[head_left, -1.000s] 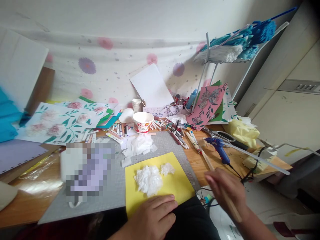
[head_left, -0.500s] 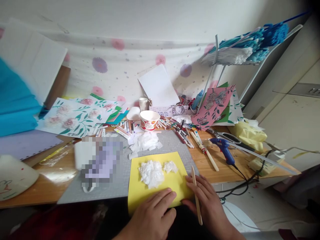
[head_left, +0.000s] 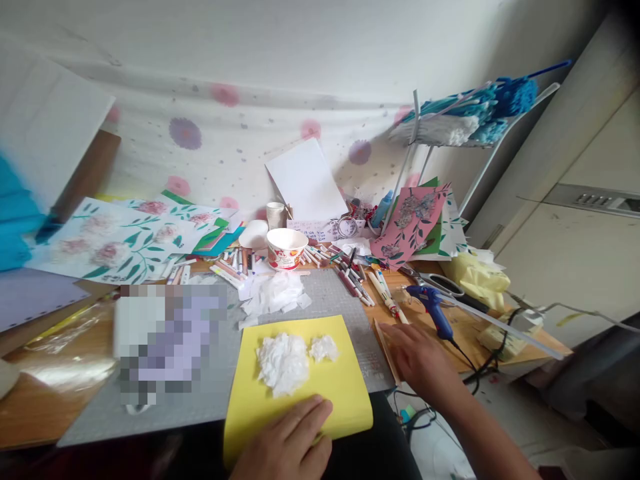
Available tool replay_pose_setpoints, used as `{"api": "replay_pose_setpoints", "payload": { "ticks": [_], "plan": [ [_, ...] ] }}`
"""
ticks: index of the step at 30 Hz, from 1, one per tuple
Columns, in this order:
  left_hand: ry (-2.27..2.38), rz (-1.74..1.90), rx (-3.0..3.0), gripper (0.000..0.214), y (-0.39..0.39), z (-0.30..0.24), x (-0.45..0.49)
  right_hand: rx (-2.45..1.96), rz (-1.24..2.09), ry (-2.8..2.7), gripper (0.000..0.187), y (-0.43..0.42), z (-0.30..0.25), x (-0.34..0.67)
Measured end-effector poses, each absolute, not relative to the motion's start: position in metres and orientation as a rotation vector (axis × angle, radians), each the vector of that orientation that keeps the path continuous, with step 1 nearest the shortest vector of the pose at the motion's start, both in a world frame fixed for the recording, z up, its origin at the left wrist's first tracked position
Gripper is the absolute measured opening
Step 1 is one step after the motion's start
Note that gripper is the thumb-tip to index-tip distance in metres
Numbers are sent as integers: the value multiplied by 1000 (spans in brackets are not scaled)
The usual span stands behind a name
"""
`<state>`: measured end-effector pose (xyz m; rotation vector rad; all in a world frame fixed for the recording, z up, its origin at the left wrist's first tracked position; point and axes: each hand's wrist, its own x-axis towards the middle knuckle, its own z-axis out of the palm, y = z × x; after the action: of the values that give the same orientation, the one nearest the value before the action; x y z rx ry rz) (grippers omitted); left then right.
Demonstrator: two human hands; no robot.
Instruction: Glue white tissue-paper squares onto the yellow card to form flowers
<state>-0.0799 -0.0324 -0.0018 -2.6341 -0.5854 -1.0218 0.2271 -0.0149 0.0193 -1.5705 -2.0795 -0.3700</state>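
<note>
1. A yellow sheet [head_left: 345, 393] lies at the near edge of a grey cutting mat [head_left: 340, 293]. A large tissue clump [head_left: 283, 360] and a small tissue clump [head_left: 324, 347] are already set on its upper half, and the rest is bare.
2. The left hand [head_left: 285, 447] presses palm down on the sheet's near edge, fingers extended, gripping nothing.
3. The right hand [head_left: 420, 357] lies open, fingers stretched over a wooden stick [head_left: 386, 347] just beside the mat.
4. Loose tissue pieces [head_left: 275, 297] lie beyond the sheet. Markers [head_left: 350, 273], a paper bowl [head_left: 287, 248], a glue gun [head_left: 433, 307] and scissors [head_left: 440, 283] crowd the table behind, and a black cable [head_left: 470, 373] trails near the right wrist.
</note>
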Motion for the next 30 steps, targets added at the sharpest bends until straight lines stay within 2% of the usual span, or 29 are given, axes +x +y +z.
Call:
{"api": "replay_pose_setpoints", "payload": {
  "ticks": [3, 5, 8, 10, 15, 20, 25, 30],
  "plan": [
    [-577, -1112, -2554, 27, -31, -7, -78, -1715, -523, -1608, 25, -20, 18, 254],
    [-581, -1117, -2543, 27, -30, -11, -76, -1900, -551, -1257, 32, -21, 16, 272],
    [-572, -1118, -2524, 26, -29, -15, -74, -2108, -343, -1062, 50, -11, 16, 291],
    [-576, -1125, -2524, 26, -29, -14, -74, -2140, -201, -1111, 52, 3, 20, 299],
    [-591, -1106, -2587, 24, -30, -7, -75, -2141, -76, -1139, 31, 23, 37, 303],
    [-601, -1044, -2671, 25, -32, 0, -77, -2014, 92, -1184, 41, -18, 37, 261],
    [-646, -912, -2768, 17, -37, 8, -78, -1595, 519, -1814, 18, -72, 37, 192],
    [-689, -951, -2772, 21, -38, 8, -75, -1720, 463, -2114, 7, -79, 44, 162]
  ]
}}
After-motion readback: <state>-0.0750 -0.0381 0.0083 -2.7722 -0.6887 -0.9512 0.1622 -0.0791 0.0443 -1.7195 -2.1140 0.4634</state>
